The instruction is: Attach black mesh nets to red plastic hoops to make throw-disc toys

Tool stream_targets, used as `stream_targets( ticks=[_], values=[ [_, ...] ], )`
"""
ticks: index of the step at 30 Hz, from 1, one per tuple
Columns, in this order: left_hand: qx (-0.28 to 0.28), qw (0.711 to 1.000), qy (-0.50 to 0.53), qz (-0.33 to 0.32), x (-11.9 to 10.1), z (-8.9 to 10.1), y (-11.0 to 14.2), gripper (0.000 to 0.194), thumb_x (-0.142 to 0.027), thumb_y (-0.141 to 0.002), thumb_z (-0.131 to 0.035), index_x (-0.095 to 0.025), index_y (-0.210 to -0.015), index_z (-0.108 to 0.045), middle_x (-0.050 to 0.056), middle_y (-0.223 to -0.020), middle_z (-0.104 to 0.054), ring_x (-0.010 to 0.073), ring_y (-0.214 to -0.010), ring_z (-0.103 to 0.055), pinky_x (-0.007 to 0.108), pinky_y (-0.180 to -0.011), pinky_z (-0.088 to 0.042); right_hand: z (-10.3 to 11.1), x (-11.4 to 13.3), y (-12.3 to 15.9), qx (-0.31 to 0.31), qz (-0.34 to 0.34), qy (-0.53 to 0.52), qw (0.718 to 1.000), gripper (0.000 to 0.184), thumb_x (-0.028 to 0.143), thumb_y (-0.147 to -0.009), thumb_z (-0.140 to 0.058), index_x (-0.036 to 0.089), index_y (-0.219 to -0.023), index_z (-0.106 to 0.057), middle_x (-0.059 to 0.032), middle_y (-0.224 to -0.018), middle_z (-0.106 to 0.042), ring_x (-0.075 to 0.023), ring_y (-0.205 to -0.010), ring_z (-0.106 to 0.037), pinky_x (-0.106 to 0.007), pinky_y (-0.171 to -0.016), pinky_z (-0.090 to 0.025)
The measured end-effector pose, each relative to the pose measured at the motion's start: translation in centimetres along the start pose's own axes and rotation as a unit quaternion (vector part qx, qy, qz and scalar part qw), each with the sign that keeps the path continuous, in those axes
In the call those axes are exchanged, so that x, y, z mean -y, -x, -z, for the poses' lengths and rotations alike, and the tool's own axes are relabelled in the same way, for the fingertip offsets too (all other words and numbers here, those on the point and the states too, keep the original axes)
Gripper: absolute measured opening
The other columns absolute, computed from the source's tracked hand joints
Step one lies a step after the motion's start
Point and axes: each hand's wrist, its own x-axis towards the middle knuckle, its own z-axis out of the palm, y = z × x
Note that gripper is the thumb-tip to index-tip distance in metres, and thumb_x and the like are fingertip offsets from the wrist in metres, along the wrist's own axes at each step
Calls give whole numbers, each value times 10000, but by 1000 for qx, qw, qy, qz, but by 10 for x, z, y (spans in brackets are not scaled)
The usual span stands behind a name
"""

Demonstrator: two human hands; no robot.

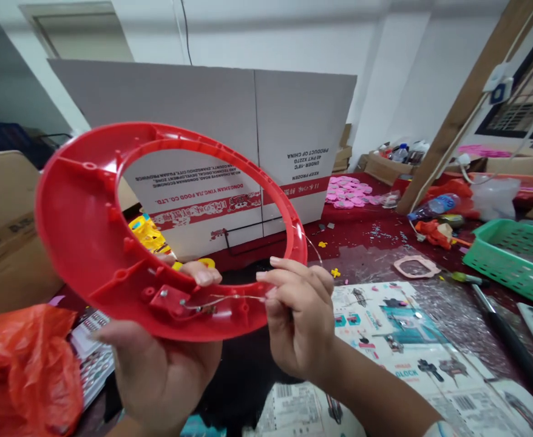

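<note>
A large red plastic ring-shaped shell [75,212] is held up with its hollow, ribbed inner side facing me. My left hand [161,370] grips its lower rim from beneath, with fingertips showing through the opening. Inside the lower part sits a small red cover [169,300] fastened with screws. From it a thin wire [237,297] runs right along the channel. At the ring's lower right, my right hand [303,321] is closed, thumb and fingers pinching the wire against the rim. A loose end of wire curves out behind that hand.
A white carton panel [303,115] stands behind the ring. An orange plastic bag [25,370] lies at left. Printed card sheets [398,340] cover the table's front. At right are a green basket [512,261], a black-handled tool [512,346] and a bottle [437,205]. Pink pieces [348,191] lie farther back.
</note>
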Motion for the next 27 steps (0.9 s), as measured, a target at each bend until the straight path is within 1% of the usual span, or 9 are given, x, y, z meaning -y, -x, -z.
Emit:
stream_targets(
  ticks=[3,7,8,10,13,16,19,23,27],
  values=[
    [-10,995,75,-71,2,-10,5,446,-716,-714,-537,-412,-1032,-604,-57,-958,-631,204,-938,-570,313,-809,-538,3,-8,0,-1,-7,-47,999,89,109,-784,-478,196,-802,-486,-26,-813,-693,-156,-768,-653,-340,-792,-414],
    [16,989,120,-82,1,-20,-6,340,-587,-746,-636,-400,-1028,-606,-80,-978,-626,181,-1001,-562,325,-967,-466,16,-19,-7,-2,12,-42,999,87,134,-784,-454,202,-731,-461,-17,-726,-665,-136,-649,-622,-334,-743,-416],
    [41,987,142,-58,1,-19,-12,316,-571,-778,-612,-374,-1024,-612,-65,-961,-636,180,-989,-578,331,-960,-467,21,-22,-9,9,39,-35,999,88,147,-795,-458,202,-726,-460,-20,-732,-669,-139,-658,-625,-335,-742,-423],
    [157,970,172,74,3,-13,-25,397,-607,-825,-509,-258,-963,-641,3,-858,-666,185,-854,-636,326,-829,-524,29,-27,-12,40,117,-18,992,109,184,-827,-477,202,-721,-460,-27,-743,-678,-146,-679,-633,-335,-736,-446],
    [372,850,151,342,7,-1,-39,576,-647,-864,-370,-142,-1000,-613,119,-817,-702,221,-693,-688,329,-633,-543,36,-32,-14,93,198,-4,976,161,215,-863,-490,201,-705,-469,-32,-743,-684,-154,-721,-643,-340,-759,-472],
    [480,757,144,420,4,1,-40,597,-667,-810,-469,-166,-1126,-542,147,-857,-714,260,-734,-707,350,-630,-536,39,-34,-14,117,200,-11,973,179,227,-871,-497,197,-696,-475,-33,-755,-689,-152,-741,-642,-344,-768,-475],
    [479,743,173,435,-2,-7,-32,617,-597,-731,-629,-201,-1187,-500,115,-848,-705,278,-752,-707,351,-620,-532,41,-34,-16,128,197,-23,972,190,239,-880,-486,200,-695,-477,-23,-759,-690,-145,-743,-643,-342,-766,-474],
    [442,743,250,436,0,-13,-16,419,-397,-803,-607,-204,-1163,-513,110,-938,-648,199,-564,-671,194,-394,-443,44,-39,-25,170,183,-62,966,151,227,-878,-504,200,-730,-494,-13,-781,-700,-141,-805,-664,-337,-818,-494],
    [399,775,275,404,6,-10,-10,428,-230,-853,-546,-279,-1265,-441,98,-1009,-598,127,-622,-614,167,-442,-449,53,-42,-35,189,196,-62,960,60,120,-860,-538,178,-852,-552,-60,-952,-715,-193,-1064,-616,-389,-899,-491]
  ],
)
